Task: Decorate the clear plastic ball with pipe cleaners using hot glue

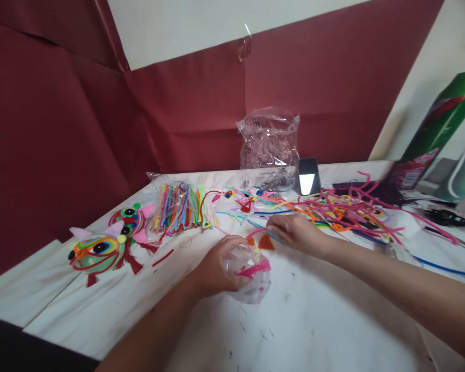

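My left hand (220,266) is wrapped round the side of a clear, rounded plastic piece (244,289) that has bright pink strips on it. To its right, my right hand (292,233) is closed above the table, fingers pinched together. A pink pipe cleaner (258,232) runs left from the right fingertips towards the clear piece. Blue strands lie close by those fingers and partly behind them. Two small orange pieces (266,242) sit on the table between the hands.
Two decorated animal heads (96,253) stand at left. Behind them lies a bundle of colourful pipe cleaners (180,209). A loose heap of pink and orange pipe cleaners (352,206) spreads at right. A phone (309,176), a clear bag (270,139) and a green package (430,129) stand farther back.
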Action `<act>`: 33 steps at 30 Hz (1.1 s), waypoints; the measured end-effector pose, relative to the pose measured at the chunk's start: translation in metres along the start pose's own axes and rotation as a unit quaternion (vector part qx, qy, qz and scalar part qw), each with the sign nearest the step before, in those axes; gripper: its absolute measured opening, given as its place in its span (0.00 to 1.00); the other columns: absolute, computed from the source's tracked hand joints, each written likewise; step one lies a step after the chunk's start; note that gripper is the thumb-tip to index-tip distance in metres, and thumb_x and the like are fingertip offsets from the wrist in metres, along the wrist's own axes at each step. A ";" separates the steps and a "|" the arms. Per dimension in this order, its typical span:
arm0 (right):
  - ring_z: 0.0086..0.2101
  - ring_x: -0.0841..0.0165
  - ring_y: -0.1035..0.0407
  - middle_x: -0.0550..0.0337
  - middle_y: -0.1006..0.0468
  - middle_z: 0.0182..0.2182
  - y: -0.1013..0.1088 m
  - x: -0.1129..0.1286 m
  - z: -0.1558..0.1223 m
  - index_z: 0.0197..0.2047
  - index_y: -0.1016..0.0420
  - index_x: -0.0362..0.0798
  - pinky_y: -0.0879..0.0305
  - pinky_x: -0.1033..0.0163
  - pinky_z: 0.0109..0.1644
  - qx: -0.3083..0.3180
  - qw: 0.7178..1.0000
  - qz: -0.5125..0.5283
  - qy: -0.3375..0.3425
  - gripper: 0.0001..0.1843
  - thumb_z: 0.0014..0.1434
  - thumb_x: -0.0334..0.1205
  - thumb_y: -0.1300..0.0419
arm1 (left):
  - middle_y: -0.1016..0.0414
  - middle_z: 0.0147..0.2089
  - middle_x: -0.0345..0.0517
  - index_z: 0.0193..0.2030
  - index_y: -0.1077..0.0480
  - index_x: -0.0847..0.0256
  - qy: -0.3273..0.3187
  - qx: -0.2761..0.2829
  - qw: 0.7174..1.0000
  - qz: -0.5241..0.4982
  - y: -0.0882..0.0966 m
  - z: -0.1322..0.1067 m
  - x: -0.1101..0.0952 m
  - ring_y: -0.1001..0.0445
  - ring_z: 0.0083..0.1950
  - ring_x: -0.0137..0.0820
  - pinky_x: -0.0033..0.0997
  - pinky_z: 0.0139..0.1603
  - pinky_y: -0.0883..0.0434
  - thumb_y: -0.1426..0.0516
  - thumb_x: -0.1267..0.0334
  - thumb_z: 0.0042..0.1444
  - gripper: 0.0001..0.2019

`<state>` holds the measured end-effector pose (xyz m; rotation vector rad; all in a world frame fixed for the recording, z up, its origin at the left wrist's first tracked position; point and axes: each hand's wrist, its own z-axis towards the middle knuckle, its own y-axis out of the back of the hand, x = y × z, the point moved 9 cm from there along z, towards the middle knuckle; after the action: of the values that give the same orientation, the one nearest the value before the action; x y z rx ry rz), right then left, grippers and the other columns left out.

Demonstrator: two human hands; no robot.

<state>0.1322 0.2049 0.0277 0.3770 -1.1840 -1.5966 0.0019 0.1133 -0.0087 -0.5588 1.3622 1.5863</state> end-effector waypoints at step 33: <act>0.20 0.73 0.36 0.63 0.26 0.18 -0.022 0.047 0.013 0.23 0.25 0.47 0.42 0.70 0.23 0.186 0.980 0.067 0.001 0.13 0.55 0.34 0.47 | 0.36 0.58 0.53 0.58 0.38 0.60 -0.038 0.038 0.996 0.066 -0.009 -0.005 -0.019 0.36 0.59 0.45 0.42 0.62 0.39 0.33 0.64 0.32 0.41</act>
<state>0.0923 0.1689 0.0302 0.5262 -1.4779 -1.2560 0.0169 0.1010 0.0007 -0.3655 1.4206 1.6365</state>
